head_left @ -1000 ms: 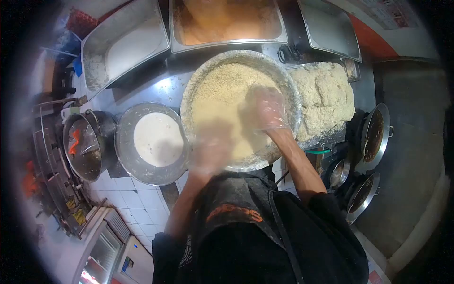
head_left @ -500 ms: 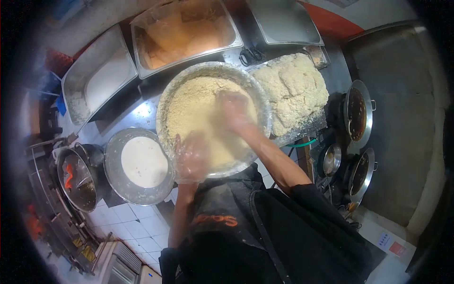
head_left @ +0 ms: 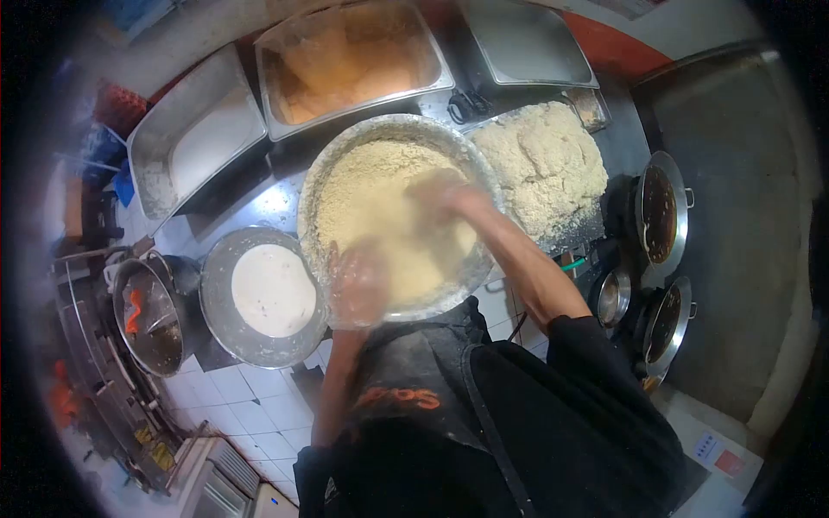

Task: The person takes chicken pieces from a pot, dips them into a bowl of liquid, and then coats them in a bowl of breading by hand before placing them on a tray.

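Both blurred hands (head_left: 358, 283) over pale crumbly powder (head_left: 376, 173) in a metal bowl (head_left: 393, 128)

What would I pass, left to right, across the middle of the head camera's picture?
A dark bucket, a metal bowl of white liquid, a larger bowl of pale crumbs, a pale crumbly heap, two round metal pans.

Working kitchen, by its look a commercial one.
Bulk-scale gear throughout: stainless counter (head_left: 278, 198) carrying a wide metal bowl (head_left: 397, 129) of pale yellow crumbs or flour; deep rectangular steel pans behind, one (head_left: 363, 111) holding orange powder. Basin (head_left: 223, 293) of white liquid at left. Two wok-like pans (head_left: 681, 216) with dark contents, far right. White tiled floor (head_left: 229, 414) below. Worker in a flour-dusted dark apron (head_left: 397, 363) with orange lettering.
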`<state>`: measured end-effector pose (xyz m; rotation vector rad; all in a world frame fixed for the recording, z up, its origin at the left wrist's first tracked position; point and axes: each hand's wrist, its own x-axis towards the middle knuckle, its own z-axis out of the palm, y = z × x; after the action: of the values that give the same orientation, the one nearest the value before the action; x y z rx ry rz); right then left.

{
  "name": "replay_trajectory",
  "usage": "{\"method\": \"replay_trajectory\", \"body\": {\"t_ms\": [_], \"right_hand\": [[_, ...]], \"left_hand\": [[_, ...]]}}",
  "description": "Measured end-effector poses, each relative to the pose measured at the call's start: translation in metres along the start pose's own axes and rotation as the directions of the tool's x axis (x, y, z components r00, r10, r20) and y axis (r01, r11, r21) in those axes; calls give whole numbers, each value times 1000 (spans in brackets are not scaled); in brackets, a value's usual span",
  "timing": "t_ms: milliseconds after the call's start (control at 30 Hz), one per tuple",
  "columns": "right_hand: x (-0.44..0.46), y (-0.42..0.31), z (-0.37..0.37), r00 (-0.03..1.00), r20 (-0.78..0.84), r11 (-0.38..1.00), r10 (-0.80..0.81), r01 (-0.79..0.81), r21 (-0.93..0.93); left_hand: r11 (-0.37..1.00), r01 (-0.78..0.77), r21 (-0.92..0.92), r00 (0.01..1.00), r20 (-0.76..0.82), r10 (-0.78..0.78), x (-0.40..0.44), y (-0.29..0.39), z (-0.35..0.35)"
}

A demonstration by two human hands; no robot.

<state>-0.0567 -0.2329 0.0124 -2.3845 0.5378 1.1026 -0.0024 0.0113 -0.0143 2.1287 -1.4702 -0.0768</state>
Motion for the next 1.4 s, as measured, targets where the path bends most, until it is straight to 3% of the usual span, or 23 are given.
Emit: {"method": "replay_trajectory", "body": {"t_ms": [67,333,467,533,567,633,667,733,767,833,867,933,967,1067,1100,1167,1233,1300,1400], "right_hand": [[11,11,12,996,-85,996,-35,28,-84],[36,36,18,978,-179,994,-103,95,-50],[-6,15,-10,995,-71,992,-76,68,-108],[-22,20,-3,875,-445,981,-194,187,-60],[-29,19,-2,874,-445,981,-193,186,-60],[-46,18,-6,876,-465,968,-130,213,130],[-54,17,-6,875,-469,969,-124,209,134],[-68,17,-3,908,-417,768,48,233,596],[-60,27,15,905,-421,766,60,229,601],[-46,41,48,817,-551,478,169,421,771],[-54,42,50,806,-558,477,196,419,773],[-74,36,47,879,-386,497,279,212,841],[-85,33,46,870,-392,491,300,211,845],[-97,47,61,872,-432,254,232,374,892],[-90,60,78,865,-434,249,253,375,893],[-95,64,83,779,-508,64,366,524,849],[-124,89,81,808,-448,89,383,451,888],[-146,114,77,705,-501,554,503,182,812],[-173,147,60,510,-490,297,707,415,860]], "left_hand": [[1000,2,29,999,-42,-1,2,3,-5],[995,-12,98,999,-39,16,0,-2,-4],[998,10,59,998,-60,-6,2,1,-8],[999,13,50,997,-79,-9,1,1,-8],[999,12,49,997,-79,-8,0,2,-7],[999,35,9,991,-127,-34,0,2,-4],[1000,28,7,992,-125,-27,1,3,-4],[995,78,-57,994,-75,-82,3,2,-4],[996,66,-61,995,-72,-70,2,1,-3],[1000,24,7,995,-101,-23,0,-1,0],[1000,-3,-5,995,-98,2,1,0,1],[996,68,-63,992,-102,-74,3,4,2],[996,47,-72,994,-100,-54,5,5,1],[983,154,-97,986,-48,-159,6,6,1],[985,136,-106,989,-40,-140,6,7,-1],[985,144,-99,988,-44,-149,9,11,-4],[987,128,-96,990,-41,-132,10,13,-7],[989,122,-87,991,-44,-127,11,13,-6],[980,165,-108,984,-47,-170,11,15,-3]]}}
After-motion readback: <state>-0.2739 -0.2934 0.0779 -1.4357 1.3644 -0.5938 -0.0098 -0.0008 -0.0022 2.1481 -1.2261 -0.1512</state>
